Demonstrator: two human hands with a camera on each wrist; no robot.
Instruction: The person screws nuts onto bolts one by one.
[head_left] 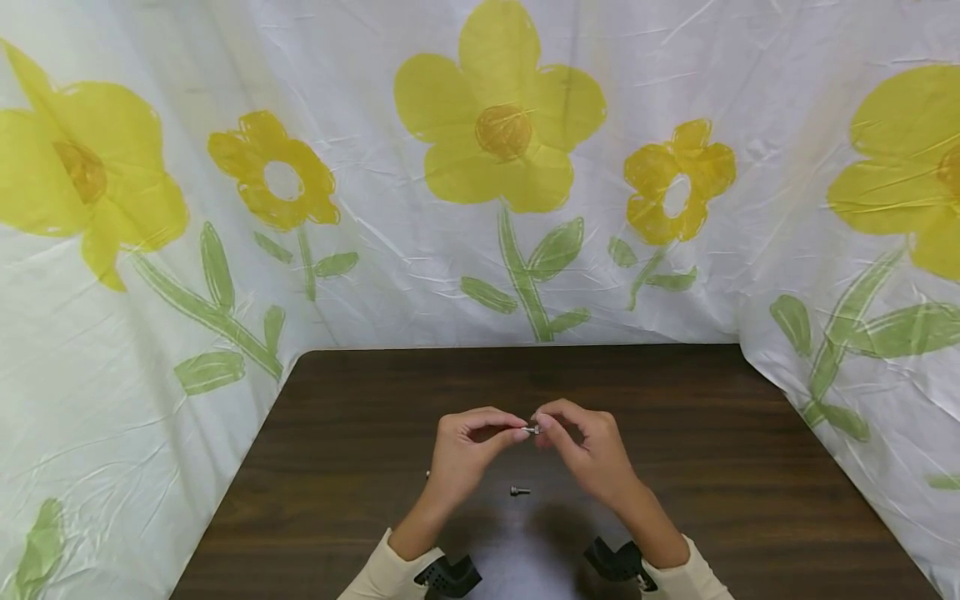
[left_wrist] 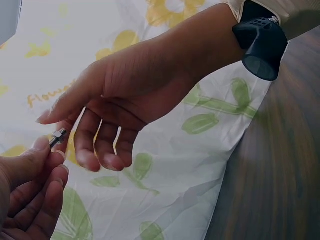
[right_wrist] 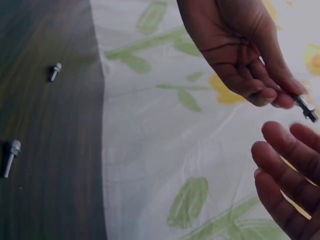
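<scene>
Thumb and forefinger of my left hand (head_left: 467,446) pinch a small metal bolt (left_wrist: 54,140), its free end pointing towards the right hand. A hex nut (left_wrist: 60,133) sits on that end of the bolt. My right hand (head_left: 594,450) is held close around the nut, thumb and forefinger a little apart from it in the left wrist view. Its other fingers are loosely bent and spread, holding nothing. On the table below the hands lies another bolt (head_left: 520,491) with a thick head.
The dark wooden table (head_left: 337,517) is backed by a white cloth (head_left: 375,275) with yellow flowers. In the right wrist view two bolts lie on the table, a farther bolt (right_wrist: 55,71) and a nearer bolt (right_wrist: 11,157). Both wrists wear black camera mounts.
</scene>
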